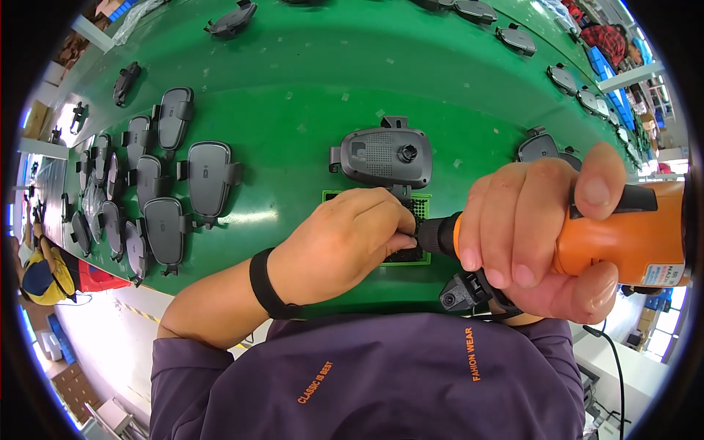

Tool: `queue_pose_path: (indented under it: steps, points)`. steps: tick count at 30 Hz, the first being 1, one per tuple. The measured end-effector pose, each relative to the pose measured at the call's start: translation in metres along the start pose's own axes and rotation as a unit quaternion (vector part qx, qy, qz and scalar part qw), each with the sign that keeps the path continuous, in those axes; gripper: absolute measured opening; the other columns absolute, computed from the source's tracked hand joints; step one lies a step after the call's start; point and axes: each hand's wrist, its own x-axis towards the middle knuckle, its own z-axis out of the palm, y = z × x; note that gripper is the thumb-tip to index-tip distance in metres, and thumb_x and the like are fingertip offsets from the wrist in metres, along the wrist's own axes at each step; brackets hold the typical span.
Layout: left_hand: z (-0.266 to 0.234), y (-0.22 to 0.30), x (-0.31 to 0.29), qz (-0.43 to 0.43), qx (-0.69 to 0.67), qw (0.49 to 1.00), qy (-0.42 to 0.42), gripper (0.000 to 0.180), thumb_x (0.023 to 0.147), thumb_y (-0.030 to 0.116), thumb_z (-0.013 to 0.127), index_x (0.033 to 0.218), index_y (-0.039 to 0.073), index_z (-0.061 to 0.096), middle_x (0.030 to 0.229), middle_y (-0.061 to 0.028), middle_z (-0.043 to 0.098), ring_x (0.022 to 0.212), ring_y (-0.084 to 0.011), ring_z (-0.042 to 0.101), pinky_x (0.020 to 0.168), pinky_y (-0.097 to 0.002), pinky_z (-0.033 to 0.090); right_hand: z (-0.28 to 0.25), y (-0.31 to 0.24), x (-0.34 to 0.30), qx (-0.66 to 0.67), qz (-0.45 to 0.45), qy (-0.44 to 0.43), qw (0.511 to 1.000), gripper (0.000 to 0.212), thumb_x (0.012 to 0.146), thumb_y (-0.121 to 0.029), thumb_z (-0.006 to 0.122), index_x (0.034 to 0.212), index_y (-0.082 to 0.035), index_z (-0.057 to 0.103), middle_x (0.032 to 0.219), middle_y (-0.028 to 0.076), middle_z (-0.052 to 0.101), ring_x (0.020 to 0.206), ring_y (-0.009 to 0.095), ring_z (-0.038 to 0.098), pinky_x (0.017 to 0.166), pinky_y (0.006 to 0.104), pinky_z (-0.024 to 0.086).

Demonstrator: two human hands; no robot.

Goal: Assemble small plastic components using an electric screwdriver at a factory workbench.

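My right hand is wrapped round an orange electric screwdriver, held sideways with its black nose pointing left. My left hand meets that nose with thumb and fingers pinched together; what lies between the fingertips is hidden. Both are over a small bright green tray holding small black pieces, perhaps screws, partly covered by my left hand. Just beyond the tray a dark grey phone holder lies back side up, showing a grid of holes and a round black knob.
On the green table, several similar phone holders lie grouped at the left. More holders lie right of centre and along the far edge. A small dark camera sits by my right wrist. Other people are at the sides.
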Motion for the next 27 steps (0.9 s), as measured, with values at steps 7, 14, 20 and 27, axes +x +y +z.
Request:
queue_pose_path:
  steps: [7,14,20,27]
  points:
    - [-0.003,0.001,0.009,0.009,-0.048,0.999,0.022,0.020,0.079,-0.001,0.075,0.097,0.001,0.067,0.086,-0.0115,0.064,0.077,-0.0305,0.063,0.066,-0.0389,0.052,0.005,-0.005,0.000,-0.069,0.003,0.036,0.997,0.049,0.098,-0.041,0.063,0.129,-0.010,0.041,0.072,0.000,0.057,0.059,0.014,0.057,0.060,0.0305,0.053]
    - [-0.021,0.003,0.011,-0.132,-0.032,0.985,0.104,0.026,0.080,-0.007,0.072,0.104,0.004,0.071,0.092,-0.0115,0.069,0.081,-0.0267,0.068,0.070,-0.0359,0.054,0.008,-0.004,0.011,-0.164,0.048,0.202,0.964,0.049,0.098,-0.040,0.059,0.129,-0.004,0.048,0.069,0.002,0.053,0.057,0.015,0.053,0.058,0.0330,0.051]
    - [-0.013,-0.012,0.016,-0.072,0.023,0.985,0.158,0.029,0.080,-0.008,0.072,0.106,0.005,0.071,0.095,-0.0120,0.070,0.086,-0.0262,0.069,0.073,-0.0361,0.056,0.002,0.007,0.014,-0.168,0.056,0.197,0.964,0.046,0.098,-0.037,0.058,0.127,-0.003,0.050,0.067,0.002,0.051,0.057,0.015,0.052,0.058,0.0336,0.051]
    - [-0.005,-0.024,0.022,-0.071,0.071,0.986,0.130,0.030,0.078,-0.008,0.072,0.106,0.003,0.068,0.100,-0.0131,0.069,0.089,-0.0292,0.069,0.077,-0.0368,0.057,-0.008,0.027,0.004,-0.124,0.041,0.192,0.973,0.036,0.096,-0.035,0.061,0.112,-0.005,0.051,0.067,0.002,0.050,0.056,0.015,0.052,0.057,0.0340,0.050]
